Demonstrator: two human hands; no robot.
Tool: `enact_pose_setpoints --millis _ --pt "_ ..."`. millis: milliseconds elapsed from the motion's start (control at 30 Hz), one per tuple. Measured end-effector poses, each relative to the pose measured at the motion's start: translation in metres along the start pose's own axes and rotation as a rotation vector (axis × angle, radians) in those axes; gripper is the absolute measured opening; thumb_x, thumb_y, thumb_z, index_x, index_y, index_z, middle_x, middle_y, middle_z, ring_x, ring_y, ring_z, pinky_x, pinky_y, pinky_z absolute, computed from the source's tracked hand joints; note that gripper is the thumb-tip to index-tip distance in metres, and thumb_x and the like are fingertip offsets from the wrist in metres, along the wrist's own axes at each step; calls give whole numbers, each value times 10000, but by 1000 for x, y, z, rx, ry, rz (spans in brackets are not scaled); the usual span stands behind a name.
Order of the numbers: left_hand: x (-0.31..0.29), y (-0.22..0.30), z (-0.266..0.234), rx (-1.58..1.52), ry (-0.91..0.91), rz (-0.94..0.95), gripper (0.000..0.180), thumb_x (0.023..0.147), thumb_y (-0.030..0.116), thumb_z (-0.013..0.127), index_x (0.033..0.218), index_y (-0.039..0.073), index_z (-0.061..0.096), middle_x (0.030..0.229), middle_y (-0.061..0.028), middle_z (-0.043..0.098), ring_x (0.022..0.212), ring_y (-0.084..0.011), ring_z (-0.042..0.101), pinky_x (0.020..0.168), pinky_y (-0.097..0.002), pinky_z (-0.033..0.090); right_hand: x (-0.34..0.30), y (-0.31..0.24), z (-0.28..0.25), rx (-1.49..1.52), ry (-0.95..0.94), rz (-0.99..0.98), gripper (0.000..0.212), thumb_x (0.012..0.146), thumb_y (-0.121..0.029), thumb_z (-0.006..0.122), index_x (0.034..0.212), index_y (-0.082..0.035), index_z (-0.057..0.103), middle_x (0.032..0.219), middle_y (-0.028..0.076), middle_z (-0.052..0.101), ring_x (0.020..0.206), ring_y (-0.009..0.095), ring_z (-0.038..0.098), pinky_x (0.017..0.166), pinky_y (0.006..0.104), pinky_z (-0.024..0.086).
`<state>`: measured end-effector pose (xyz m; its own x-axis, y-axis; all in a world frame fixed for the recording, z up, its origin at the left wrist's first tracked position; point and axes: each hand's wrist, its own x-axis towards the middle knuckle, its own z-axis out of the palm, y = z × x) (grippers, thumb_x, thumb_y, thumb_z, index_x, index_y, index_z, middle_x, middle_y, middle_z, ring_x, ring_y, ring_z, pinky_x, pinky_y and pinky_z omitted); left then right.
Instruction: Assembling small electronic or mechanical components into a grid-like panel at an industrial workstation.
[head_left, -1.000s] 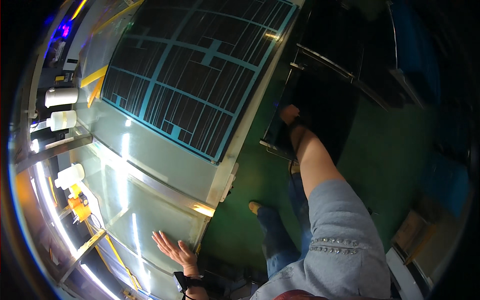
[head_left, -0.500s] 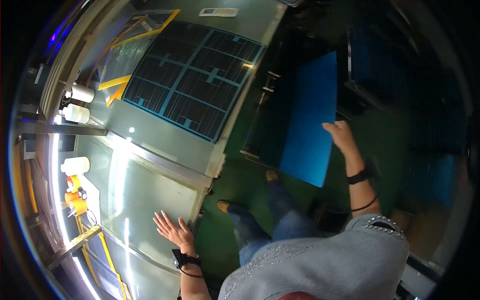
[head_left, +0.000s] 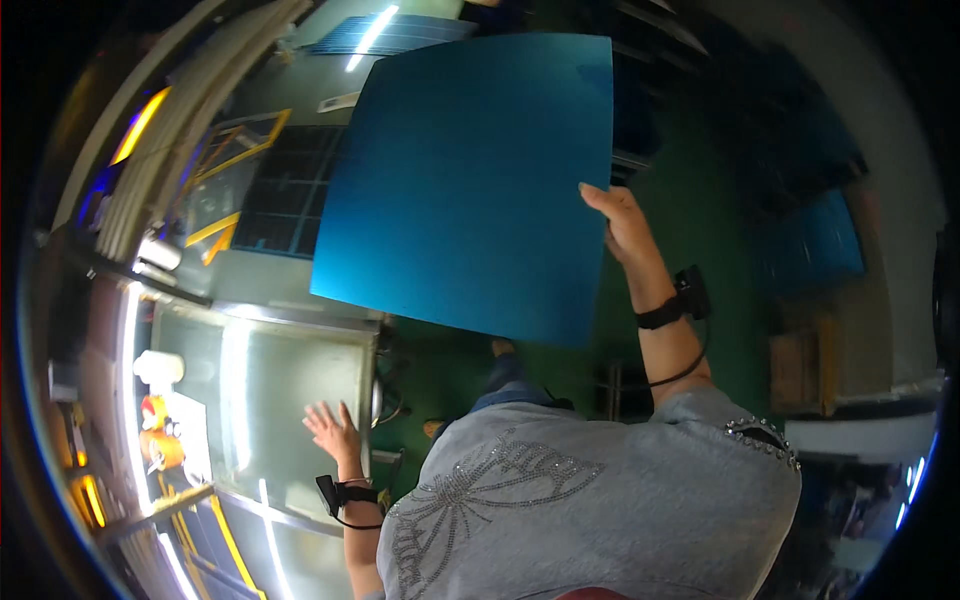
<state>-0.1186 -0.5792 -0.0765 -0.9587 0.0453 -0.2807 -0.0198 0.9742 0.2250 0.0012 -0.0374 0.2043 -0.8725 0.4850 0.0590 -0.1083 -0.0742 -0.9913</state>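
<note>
The room has a dark green floor [head_left: 700, 340], and along the person's left side there is a long pale grey-green worktable with a shiny top [head_left: 290, 390], on which a white strip of light is reflected. Farther up on this side lies a dark rectangular panel with a grid of thin lines [head_left: 280, 195], and beside it a clear sheet with yellow edging [head_left: 238, 150]. The large flat blue sheet [head_left: 470, 180], with nearly straight edges, is held up in front of the person, and it covers a part of the dark panel from view.

The right hand [head_left: 622, 222] grips this sheet at its right edge: the thumb presses on the face which is visible, while the other fingers are mostly hidden behind, so their exact position I cannot tell. The left hand [head_left: 333, 432] is open with the fingers spread, over the worktable near its right border; whether it touches the top, I cannot tell. It holds nothing. Near the table's left side are a white rounded container [head_left: 160, 368] and an orange object [head_left: 160, 450].
</note>
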Motion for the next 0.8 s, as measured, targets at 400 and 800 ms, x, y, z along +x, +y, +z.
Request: enact_pose_setpoints --millis 400,800 --pt "-87 8 -109 -2217 -372 141 467 1015 388 542 1337 52 502 1268 -90 623 1185 -263 599 1007 -465 501 -80 117 264 -56 -360 173 499 976 -466 618 623 -118 558 563 -37 509 466 67 481 427 240 375" --pt "-186 -140 -32 -2211 -14 -403 376 973 220 645 1284 29 554 1151 -109 671 1040 -279 659 914 -450 555 -113 153 320 69 -766 421 213 936 -208 700 1081 -52 684 888 -10 667 785 86 613 734 250 506"
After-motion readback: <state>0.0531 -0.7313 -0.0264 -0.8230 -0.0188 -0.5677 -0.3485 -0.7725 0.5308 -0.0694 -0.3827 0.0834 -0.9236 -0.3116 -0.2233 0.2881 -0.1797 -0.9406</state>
